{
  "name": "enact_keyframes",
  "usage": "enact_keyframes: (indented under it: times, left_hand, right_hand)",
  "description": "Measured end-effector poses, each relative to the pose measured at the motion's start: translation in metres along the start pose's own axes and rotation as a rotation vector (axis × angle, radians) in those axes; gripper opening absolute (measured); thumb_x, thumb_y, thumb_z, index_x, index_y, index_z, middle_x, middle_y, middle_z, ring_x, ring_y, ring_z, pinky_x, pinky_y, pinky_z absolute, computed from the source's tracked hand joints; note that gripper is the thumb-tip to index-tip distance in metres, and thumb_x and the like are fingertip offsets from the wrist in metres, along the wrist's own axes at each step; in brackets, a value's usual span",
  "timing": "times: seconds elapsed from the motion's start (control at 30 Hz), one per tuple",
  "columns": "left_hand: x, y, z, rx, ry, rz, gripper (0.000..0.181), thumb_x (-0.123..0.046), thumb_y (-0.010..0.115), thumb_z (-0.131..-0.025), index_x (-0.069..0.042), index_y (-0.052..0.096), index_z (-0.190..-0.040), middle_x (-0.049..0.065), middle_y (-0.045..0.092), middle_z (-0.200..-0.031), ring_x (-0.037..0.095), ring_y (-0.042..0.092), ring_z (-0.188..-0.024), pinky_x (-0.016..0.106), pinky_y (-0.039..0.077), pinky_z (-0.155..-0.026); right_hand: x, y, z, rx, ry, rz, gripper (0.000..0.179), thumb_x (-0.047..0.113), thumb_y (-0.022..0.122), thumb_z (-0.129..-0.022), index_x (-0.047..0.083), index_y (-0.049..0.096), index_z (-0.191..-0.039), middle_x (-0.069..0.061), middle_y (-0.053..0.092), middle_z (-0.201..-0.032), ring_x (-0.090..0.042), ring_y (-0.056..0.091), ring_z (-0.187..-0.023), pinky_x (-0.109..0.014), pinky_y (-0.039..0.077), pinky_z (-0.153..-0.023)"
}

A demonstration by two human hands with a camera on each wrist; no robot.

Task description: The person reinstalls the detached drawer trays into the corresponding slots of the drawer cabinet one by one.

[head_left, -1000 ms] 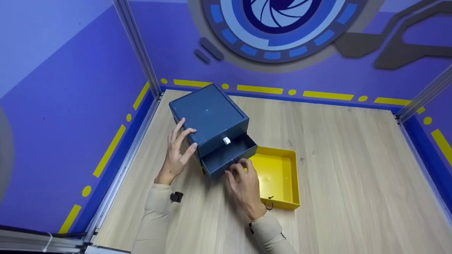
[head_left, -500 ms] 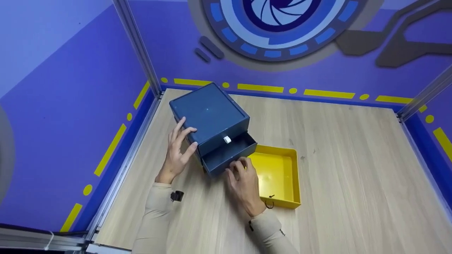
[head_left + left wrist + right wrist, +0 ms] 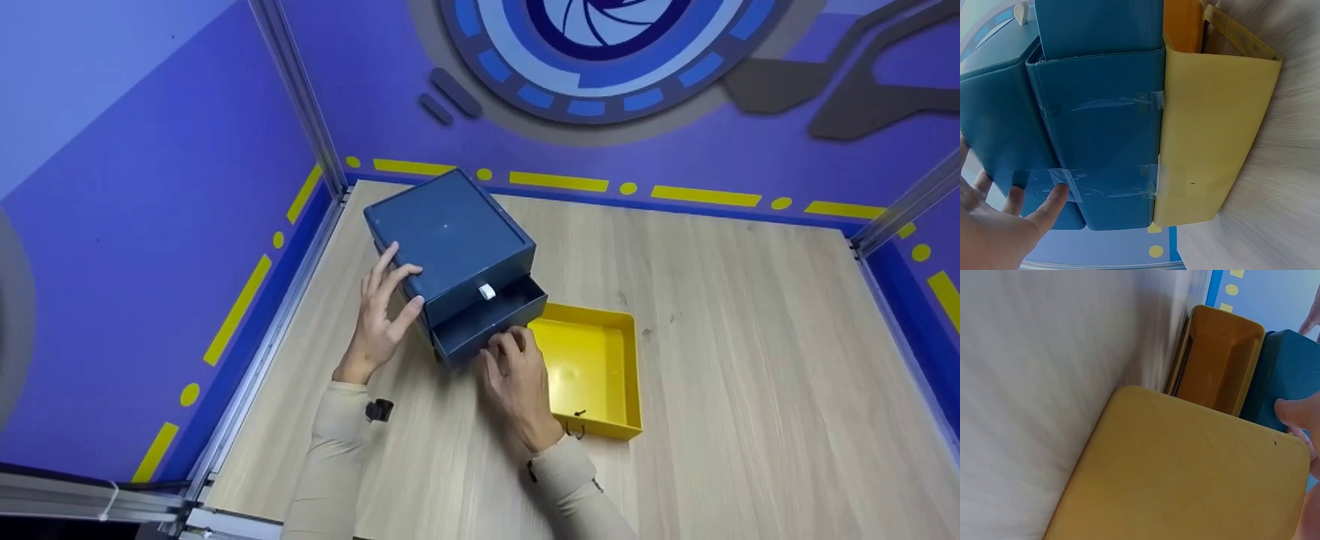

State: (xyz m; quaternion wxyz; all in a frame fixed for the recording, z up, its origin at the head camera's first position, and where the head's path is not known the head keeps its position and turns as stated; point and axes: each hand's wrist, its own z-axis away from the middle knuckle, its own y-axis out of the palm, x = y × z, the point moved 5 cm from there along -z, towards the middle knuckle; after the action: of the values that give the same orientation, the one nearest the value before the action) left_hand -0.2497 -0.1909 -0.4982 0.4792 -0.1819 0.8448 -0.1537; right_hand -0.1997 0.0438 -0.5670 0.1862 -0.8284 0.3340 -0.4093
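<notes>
A stacked drawer unit has two dark blue tiers over a yellow bottom tier. The middle blue drawer is pulled partway out, and nothing shows inside it. My left hand rests with spread fingers on the unit's left side, its fingertips at the top edge. My right hand has bent fingers at the front of that blue drawer, pinching it there; the thumb shows against the blue front in the right wrist view. The upper drawer's white tab hangs free.
A yellow drawer with a dark loop at its near wall stands on the wooden table, right beside my right hand. In the right wrist view the bottom tier's opening shows hollow. Blue printed walls enclose the table.
The blue drawer has slid slightly further into the unit, my right hand staying at its front. My left hand has kept its place. The head view has shifted a little.
</notes>
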Motion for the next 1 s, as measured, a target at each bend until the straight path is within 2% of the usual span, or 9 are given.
enact_keyframes:
  times: [0.37,0.67,1.0]
  left_hand:
    - [-0.001,0.0,0.0,-0.007,0.012,-0.002,0.041,-0.027,0.065,-0.099,-0.019,0.065,-0.14,0.009,0.029,-0.176,0.038,0.03,-0.154,0.071,0.022,-0.119]
    - [0.0,0.001,-0.001,-0.003,0.004,0.005,0.042,-0.026,0.065,-0.1,-0.02,0.065,-0.141,0.01,0.027,-0.176,0.039,0.027,-0.156,0.073,0.021,-0.12]
    - [0.001,0.002,-0.001,-0.007,0.006,0.003,0.041,-0.026,0.065,-0.099,-0.02,0.065,-0.14,0.01,0.029,-0.176,0.04,0.03,-0.153,0.072,0.023,-0.118]
  right_hand:
    - [0.001,0.002,-0.002,0.008,0.009,0.003,0.021,0.014,0.084,-0.091,0.01,0.069,-0.105,-0.013,0.063,-0.113,-0.026,0.065,-0.089,-0.042,0.057,-0.078]
    - [0.0,0.005,-0.007,0.041,0.011,0.006,0.02,0.015,0.083,-0.093,0.009,0.069,-0.107,-0.013,0.062,-0.112,-0.025,0.065,-0.089,-0.039,0.058,-0.081]
    - [0.0,0.01,-0.007,0.07,0.028,0.039,0.022,0.017,0.082,-0.094,0.011,0.067,-0.11,-0.011,0.063,-0.112,-0.025,0.065,-0.089,-0.038,0.059,-0.081]
